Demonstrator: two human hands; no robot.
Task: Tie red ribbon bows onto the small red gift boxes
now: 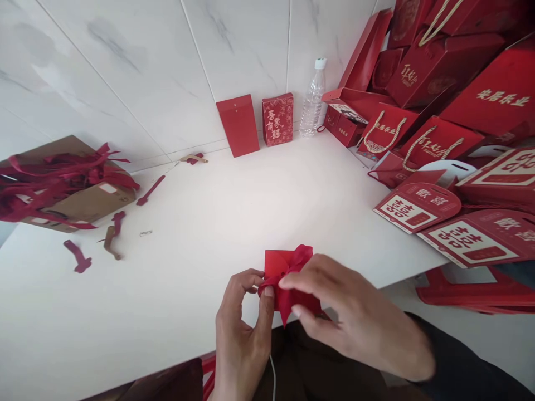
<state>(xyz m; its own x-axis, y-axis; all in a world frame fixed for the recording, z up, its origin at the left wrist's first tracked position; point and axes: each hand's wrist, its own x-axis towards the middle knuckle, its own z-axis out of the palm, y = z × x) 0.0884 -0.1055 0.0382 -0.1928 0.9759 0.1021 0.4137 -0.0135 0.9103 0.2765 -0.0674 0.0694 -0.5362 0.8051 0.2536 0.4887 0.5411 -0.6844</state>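
At the worktop's near edge, your left hand pinches the red ribbon over the red package, apparently steadying it, while your right hand curls above, its grip unclear.

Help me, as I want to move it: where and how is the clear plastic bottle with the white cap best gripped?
I'd grip the bottle around its cylindrical body, below the tapering neck, coming from the near side. It stands upright near the white marbled wall, between a patterned red cardboard box and piled red boxes, so the front looks freest.
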